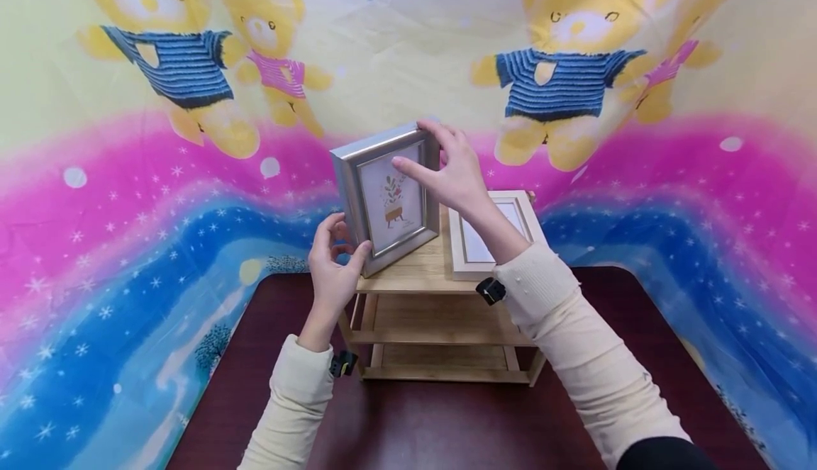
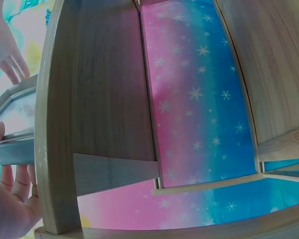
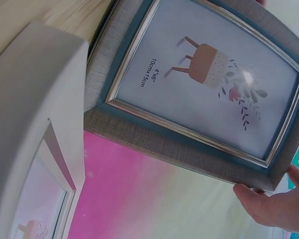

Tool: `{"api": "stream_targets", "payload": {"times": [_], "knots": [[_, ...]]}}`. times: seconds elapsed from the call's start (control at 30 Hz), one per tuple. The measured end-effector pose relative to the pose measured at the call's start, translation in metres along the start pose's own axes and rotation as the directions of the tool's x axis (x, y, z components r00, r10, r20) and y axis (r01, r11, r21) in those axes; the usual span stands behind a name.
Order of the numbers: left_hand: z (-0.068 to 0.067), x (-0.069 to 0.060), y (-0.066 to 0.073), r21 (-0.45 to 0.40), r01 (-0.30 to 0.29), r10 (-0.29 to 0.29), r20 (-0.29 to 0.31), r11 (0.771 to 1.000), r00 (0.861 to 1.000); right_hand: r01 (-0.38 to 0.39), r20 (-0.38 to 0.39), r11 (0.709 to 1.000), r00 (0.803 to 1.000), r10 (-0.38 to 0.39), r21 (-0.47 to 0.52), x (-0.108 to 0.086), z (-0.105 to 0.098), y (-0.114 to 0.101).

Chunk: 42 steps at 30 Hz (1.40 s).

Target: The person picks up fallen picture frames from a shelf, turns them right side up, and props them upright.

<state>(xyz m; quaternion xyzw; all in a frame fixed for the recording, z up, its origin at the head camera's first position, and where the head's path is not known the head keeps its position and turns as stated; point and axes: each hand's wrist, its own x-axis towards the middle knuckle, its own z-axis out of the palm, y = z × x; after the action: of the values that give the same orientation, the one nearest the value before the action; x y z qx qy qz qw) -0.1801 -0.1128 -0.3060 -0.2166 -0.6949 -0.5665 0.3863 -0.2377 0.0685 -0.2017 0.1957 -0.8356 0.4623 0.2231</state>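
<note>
A silver-grey picture frame (image 1: 401,204) with a potted-plant print stands tilted above the left part of a wooden rack's top board (image 1: 408,275). Whether its lower edge touches the board, I cannot tell. My left hand (image 1: 335,264) grips its lower left side, thumb in front and fingers behind. At the upper right corner, my right hand (image 1: 453,169) holds the frame, fingers at the top edge and thumb across the front. The right wrist view shows the print close up, with right-hand fingers (image 3: 261,201) at the corner. Beside it lies a white picture frame (image 1: 456,250), face up.
Lower shelves (image 1: 440,317) of the rack sit beneath the top board. The rack stands on a dark red-brown table (image 1: 421,420). A cloth (image 1: 396,52) printed with bears and snowflakes hangs behind and around the table.
</note>
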Motion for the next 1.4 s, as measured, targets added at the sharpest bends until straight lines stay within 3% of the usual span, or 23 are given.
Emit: {"api": "stream_targets", "payload": {"times": [0.1, 0.27, 0.37, 0.53, 0.7, 0.9, 1.1, 1.4], "knots": [[-0.001, 0.000, 0.002, 0.020, -0.022, 0.022, 0.006, 1.000, 1.000, 0.006, -0.009, 1.000, 1.000, -0.005, 0.021, 0.002, 0.001, 0.001], [-0.007, 0.004, -0.018, -0.046, -0.030, 0.033, 0.054, 0.999, 0.998, 0.013, -0.023, 0.999, 1.000, -0.012, 0.041, 0.003, 0.003, 0.002], [-0.012, 0.012, -0.026, -0.137, 0.030, -0.015, 0.109, 0.990, 0.994, 0.005, -0.026, 0.998, 1.000, -0.004, 0.056, 0.004, 0.005, 0.003], [-0.017, 0.028, -0.022, -0.173, 0.112, -0.081, 0.177, 0.979, 0.981, -0.021, -0.025, 0.998, 0.999, 0.023, 0.065, 0.005, 0.005, 0.004], [-0.015, 0.033, -0.021, -0.183, 0.135, -0.103, 0.173, 0.974, 0.980, -0.023, -0.023, 0.997, 0.999, 0.025, 0.078, 0.006, 0.006, 0.004], [-0.011, 0.031, -0.019, -0.176, 0.134, -0.111, 0.137, 0.975, 0.984, -0.039, -0.019, 0.993, 0.999, 0.041, 0.109, 0.009, 0.008, 0.002], [-0.005, 0.029, -0.016, -0.169, 0.131, -0.108, 0.139, 0.977, 0.984, -0.081, -0.047, 0.988, 0.995, 0.088, 0.130, 0.011, 0.011, -0.001], [0.002, 0.028, -0.015, -0.173, 0.119, -0.097, 0.132, 0.978, 0.987, -0.139, -0.031, 0.953, 0.988, 0.152, 0.270, 0.016, 0.013, 0.000]]}}
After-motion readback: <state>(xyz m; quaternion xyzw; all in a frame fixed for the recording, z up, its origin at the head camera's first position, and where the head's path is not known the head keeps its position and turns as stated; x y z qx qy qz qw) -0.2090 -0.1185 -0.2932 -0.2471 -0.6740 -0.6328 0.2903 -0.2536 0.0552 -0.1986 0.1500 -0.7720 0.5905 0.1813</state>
